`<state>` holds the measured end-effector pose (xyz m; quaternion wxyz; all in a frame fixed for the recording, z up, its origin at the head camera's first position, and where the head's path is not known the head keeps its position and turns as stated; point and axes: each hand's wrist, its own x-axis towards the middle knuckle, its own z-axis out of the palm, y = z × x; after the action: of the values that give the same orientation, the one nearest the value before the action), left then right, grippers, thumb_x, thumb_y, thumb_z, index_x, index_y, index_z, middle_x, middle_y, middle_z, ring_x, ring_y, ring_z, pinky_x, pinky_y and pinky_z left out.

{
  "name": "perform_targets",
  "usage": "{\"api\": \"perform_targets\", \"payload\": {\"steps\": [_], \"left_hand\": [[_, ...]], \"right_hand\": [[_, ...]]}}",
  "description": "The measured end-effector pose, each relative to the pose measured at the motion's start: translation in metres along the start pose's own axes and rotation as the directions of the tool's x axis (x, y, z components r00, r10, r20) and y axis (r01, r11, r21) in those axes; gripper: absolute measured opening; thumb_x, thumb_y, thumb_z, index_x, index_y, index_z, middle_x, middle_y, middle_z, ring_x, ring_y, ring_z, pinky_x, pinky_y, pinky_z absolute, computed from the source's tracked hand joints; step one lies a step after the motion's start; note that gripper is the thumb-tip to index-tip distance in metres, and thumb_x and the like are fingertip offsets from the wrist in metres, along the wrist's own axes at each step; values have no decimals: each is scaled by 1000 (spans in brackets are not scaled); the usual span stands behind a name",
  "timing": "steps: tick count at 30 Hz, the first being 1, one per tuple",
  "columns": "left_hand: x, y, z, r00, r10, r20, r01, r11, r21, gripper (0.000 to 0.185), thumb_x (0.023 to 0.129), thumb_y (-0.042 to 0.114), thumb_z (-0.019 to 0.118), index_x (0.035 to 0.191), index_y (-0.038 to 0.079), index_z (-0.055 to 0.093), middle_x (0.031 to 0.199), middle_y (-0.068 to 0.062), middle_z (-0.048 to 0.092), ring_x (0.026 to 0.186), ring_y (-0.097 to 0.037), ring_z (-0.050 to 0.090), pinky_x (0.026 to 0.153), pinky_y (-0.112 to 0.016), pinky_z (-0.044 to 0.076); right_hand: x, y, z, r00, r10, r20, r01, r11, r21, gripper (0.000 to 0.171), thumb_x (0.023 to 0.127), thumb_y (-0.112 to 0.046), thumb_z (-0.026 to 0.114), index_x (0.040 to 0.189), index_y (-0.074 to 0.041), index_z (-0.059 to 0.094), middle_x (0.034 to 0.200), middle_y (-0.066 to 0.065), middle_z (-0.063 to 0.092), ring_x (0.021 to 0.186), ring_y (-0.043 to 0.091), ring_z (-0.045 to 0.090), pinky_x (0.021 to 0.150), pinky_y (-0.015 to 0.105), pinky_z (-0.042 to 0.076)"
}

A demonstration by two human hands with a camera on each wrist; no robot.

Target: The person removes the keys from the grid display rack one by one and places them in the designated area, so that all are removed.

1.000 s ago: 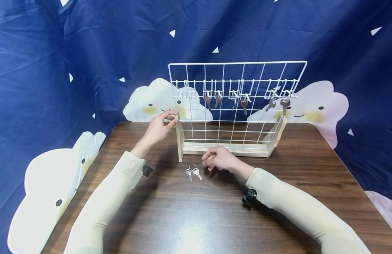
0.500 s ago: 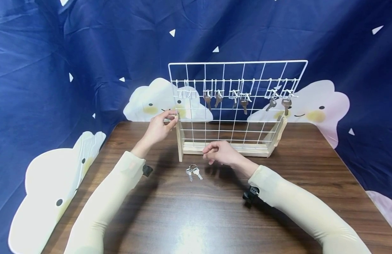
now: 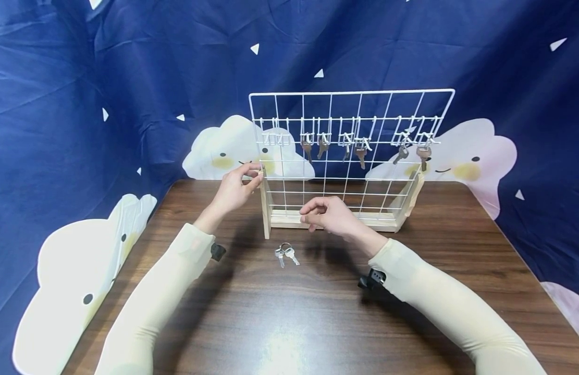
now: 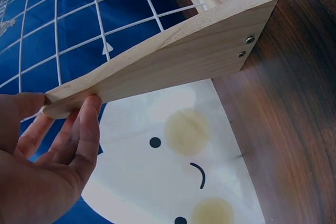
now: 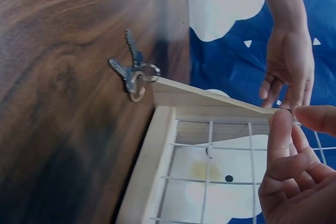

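A white wire grid rack [image 3: 336,190] on a wooden stand stands at the back of the table. My left hand [image 3: 236,188] grips the upper end of its left wooden side panel [image 4: 173,56], thumb on one face and fingers on the other. My right hand [image 3: 331,214] is raised in front of the rack's lower bar, fingers loosely curled and thumb close to the index fingertip. No object shows in it. Below and left of it, two silver keys [image 3: 289,252] with rings lie on the table, apart from the hand.
Several keys [image 3: 360,153] hang from white hooks along the grid's upper part. At its left end the hooks [image 3: 276,136] bear no keys. The brown wooden table [image 3: 251,312] reaches to a blue cloth [image 3: 200,62] with cloud faces behind.
My right hand has risen from beside the keys to before the rack's lower bar. My left hand keeps its grip, and the keys on the table have not moved.
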<state>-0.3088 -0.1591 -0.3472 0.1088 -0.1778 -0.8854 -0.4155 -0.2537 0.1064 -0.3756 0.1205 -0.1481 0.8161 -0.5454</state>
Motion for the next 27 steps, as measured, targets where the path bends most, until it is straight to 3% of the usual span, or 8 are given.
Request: {"api": "perform_targets", "payload": {"steps": [4,10,18,27], "left_hand": [[0,0,0,1000,-2,-2,2,1000,-4,31,92,25,60,121,15,59,104,-14,68,85,-34,70,69,-34,59],[1,0,0,1000,1,-4,-1,1000,-3,32,92,25,60,122,14,59,104,-15,68,84,-35,70,66,-32,59],[0,2,-1,1000,5,-6,-5,1000,5,31,92,24,59,122,14,59,103,-14,68,82,-31,71,66,-31,59],[0,1,0,1000,5,-5,-5,1000,5,32,92,23,60,122,13,59,104,-15,68,84,-34,70,68,-32,59]], "right_hand": [[-1,-7,-4,999,-33,-20,33,999,20,17,82,-18,71,97,-10,67,76,2,69,64,25,68,38,21,34],[-1,-16,-9,996,-68,-56,69,997,21,17,82,-17,71,97,-10,67,81,5,70,69,34,68,45,20,40],[0,-27,-15,992,-90,-87,91,996,6,18,82,-20,71,98,-12,67,78,1,70,63,19,67,41,19,36],[1,-38,-20,985,-111,-129,112,994,0,22,82,-25,72,99,-13,67,85,8,71,73,31,68,57,28,51]]}}
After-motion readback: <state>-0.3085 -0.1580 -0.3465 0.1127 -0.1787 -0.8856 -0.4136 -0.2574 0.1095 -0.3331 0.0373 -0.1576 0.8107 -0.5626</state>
